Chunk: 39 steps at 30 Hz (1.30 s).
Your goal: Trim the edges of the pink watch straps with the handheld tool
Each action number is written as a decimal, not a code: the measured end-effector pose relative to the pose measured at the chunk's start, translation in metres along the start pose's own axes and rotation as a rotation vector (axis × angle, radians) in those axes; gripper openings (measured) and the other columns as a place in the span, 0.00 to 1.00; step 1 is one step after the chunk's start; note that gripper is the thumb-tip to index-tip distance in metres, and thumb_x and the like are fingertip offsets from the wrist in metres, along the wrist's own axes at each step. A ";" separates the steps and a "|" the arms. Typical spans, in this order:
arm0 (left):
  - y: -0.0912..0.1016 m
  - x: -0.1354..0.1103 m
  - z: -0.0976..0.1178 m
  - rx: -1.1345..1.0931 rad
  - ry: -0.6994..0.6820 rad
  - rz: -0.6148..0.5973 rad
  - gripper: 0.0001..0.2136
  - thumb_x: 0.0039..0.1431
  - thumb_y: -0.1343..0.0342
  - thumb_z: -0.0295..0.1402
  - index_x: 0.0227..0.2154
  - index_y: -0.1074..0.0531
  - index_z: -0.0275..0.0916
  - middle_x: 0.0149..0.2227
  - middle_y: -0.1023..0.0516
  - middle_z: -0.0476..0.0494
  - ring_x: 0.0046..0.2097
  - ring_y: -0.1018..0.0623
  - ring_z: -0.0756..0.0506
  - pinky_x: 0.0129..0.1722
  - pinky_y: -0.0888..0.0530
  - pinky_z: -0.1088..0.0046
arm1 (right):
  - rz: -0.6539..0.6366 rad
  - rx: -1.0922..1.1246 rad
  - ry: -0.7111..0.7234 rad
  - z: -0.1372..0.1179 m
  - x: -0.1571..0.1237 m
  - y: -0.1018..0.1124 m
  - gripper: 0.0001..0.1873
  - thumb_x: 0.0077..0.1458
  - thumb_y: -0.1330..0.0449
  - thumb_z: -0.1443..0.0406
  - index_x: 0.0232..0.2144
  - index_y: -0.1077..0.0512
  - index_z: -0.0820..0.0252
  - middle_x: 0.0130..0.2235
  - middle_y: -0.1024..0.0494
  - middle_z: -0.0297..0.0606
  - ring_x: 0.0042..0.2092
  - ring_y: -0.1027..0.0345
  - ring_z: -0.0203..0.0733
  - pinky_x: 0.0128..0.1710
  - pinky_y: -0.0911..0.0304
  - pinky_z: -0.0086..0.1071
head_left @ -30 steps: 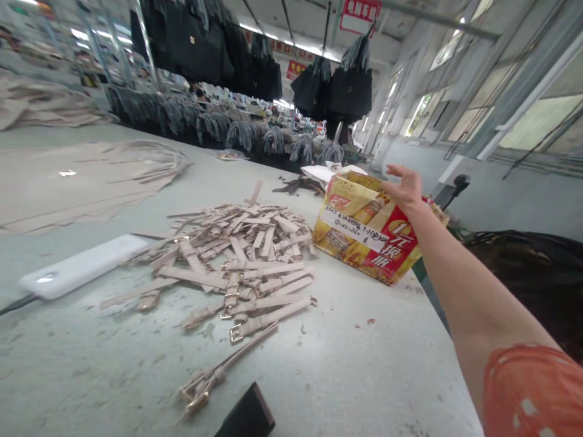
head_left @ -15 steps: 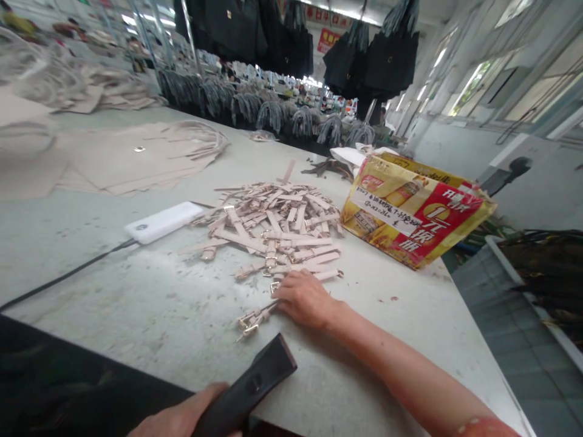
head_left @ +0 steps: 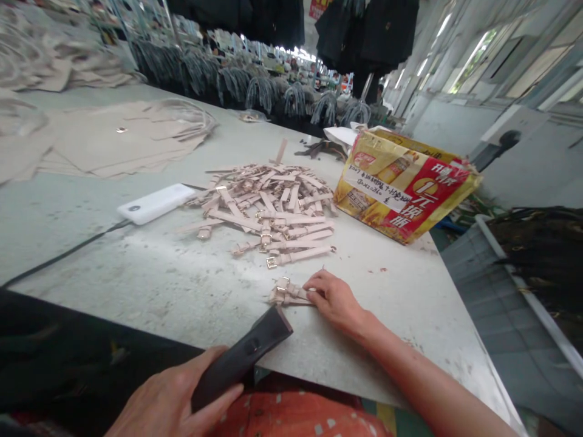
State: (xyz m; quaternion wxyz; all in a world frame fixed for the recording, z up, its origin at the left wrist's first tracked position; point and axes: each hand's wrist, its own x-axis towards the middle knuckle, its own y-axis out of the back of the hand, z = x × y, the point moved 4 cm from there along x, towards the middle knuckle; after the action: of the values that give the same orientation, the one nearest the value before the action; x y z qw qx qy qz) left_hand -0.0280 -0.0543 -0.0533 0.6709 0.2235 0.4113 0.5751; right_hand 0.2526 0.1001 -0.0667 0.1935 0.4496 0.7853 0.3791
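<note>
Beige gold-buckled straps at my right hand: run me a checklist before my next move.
1. Right hand on the beige gold-buckled straps: ok, holding them at one end.
2. Left hand around the black handheld tool: ok.
3. Held straps apart from the jumbled heap of beige straps: ok, a gap shows.
4. Heap lined up neatly: not ok, straps cross each other.
5. Yellow-and-red cardboard box apart from right hand: ok.
6. Tool switched on: cannot tell.

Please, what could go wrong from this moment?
The left hand holds the black tool with its tip seemingly close to the buckled straps in the right hand, so it might scratch them. The yellow box stands near the edge of the table; a careless push could tip it off.
</note>
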 end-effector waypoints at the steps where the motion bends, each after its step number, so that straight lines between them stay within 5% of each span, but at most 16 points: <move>1: 0.000 0.000 0.000 0.011 0.003 0.005 0.17 0.64 0.43 0.51 0.44 0.13 0.52 0.37 0.06 0.51 0.41 0.07 0.37 0.41 0.23 0.68 | 0.038 -0.011 0.025 0.000 -0.003 -0.002 0.10 0.70 0.32 0.69 0.47 0.11 0.54 0.52 0.13 0.43 0.54 0.19 0.50 0.55 0.29 0.40; 6: -0.003 0.001 -0.003 0.032 -0.012 -0.003 0.18 0.64 0.43 0.51 0.45 0.12 0.52 0.38 0.05 0.49 0.42 0.07 0.36 0.42 0.22 0.67 | 0.049 -0.113 0.095 -0.002 -0.002 -0.014 0.07 0.69 0.26 0.63 0.48 0.12 0.53 0.48 0.12 0.43 0.51 0.21 0.52 0.53 0.31 0.42; 17: -0.004 0.014 -0.013 0.087 -0.021 -0.028 0.22 0.68 0.48 0.55 0.48 0.15 0.50 0.41 0.06 0.47 0.46 0.07 0.35 0.44 0.22 0.64 | 0.182 -0.242 0.003 0.013 0.058 -0.006 0.09 0.71 0.32 0.72 0.44 0.11 0.56 0.47 0.13 0.46 0.52 0.24 0.52 0.53 0.31 0.39; 25: -0.008 0.009 -0.018 0.093 0.007 -0.011 0.23 0.66 0.47 0.57 0.48 0.14 0.50 0.41 0.05 0.46 0.46 0.07 0.34 0.45 0.21 0.62 | 0.160 -0.174 0.279 0.009 0.030 -0.010 0.16 0.68 0.33 0.72 0.53 0.13 0.52 0.54 0.14 0.47 0.57 0.25 0.56 0.60 0.29 0.50; 31: -0.007 0.008 -0.014 0.085 -0.019 -0.029 0.22 0.67 0.47 0.56 0.48 0.14 0.50 0.41 0.06 0.46 0.45 0.07 0.34 0.44 0.21 0.63 | 0.070 -0.226 0.152 -0.006 0.033 -0.020 0.19 0.71 0.29 0.66 0.62 0.17 0.55 0.59 0.15 0.49 0.59 0.25 0.56 0.61 0.30 0.47; 39: -0.003 0.006 -0.010 0.085 -0.021 -0.050 0.21 0.66 0.46 0.55 0.49 0.14 0.52 0.41 0.06 0.48 0.46 0.07 0.36 0.44 0.22 0.66 | 0.067 -0.145 0.169 -0.020 0.008 -0.034 0.02 0.66 0.30 0.68 0.39 0.17 0.56 0.43 0.18 0.41 0.47 0.26 0.49 0.49 0.33 0.38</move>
State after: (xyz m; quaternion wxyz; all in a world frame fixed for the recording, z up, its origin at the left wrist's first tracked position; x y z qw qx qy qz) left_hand -0.0336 -0.0514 -0.0630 0.6793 0.2474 0.4340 0.5376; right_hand 0.2164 0.0879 -0.0801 0.1456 0.4270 0.7539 0.4777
